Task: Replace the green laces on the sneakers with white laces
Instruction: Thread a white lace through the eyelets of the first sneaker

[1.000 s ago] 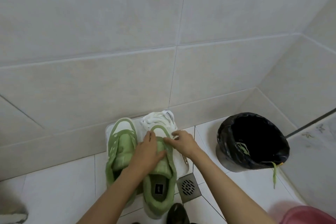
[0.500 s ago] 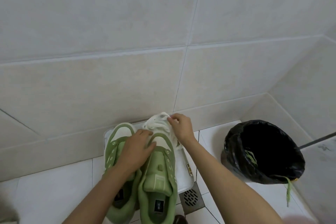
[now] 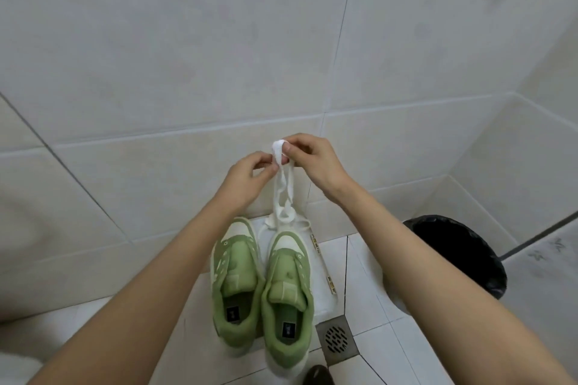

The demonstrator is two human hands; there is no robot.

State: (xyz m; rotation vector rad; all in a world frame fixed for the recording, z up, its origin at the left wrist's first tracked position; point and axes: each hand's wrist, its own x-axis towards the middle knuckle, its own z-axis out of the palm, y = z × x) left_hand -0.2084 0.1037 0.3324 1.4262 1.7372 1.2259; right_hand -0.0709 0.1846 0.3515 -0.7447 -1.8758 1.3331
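You hold the white lace [image 3: 283, 194] bunched above the sneakers [image 3: 289, 284], left grip [image 3: 250, 170] and right grip [image 3: 316, 162] both pinching its top (eyelets [image 3: 223, 255] look bare). Relacing begins: next, untangle it and find an end for the lowest eyelets.

We face a wall [image 3: 187, 56] of large, pale beige tiles with thin grey grout lines. On the right it meets a second tiled wall [image 3: 531, 150] in a corner. Below, we see a floor [image 3: 384, 347] of smaller glossy white tiles with a square metal drain [image 3: 336, 337] set in it. A bin [image 3: 494, 278] with a black liner stands near the corner. The light is soft and even.
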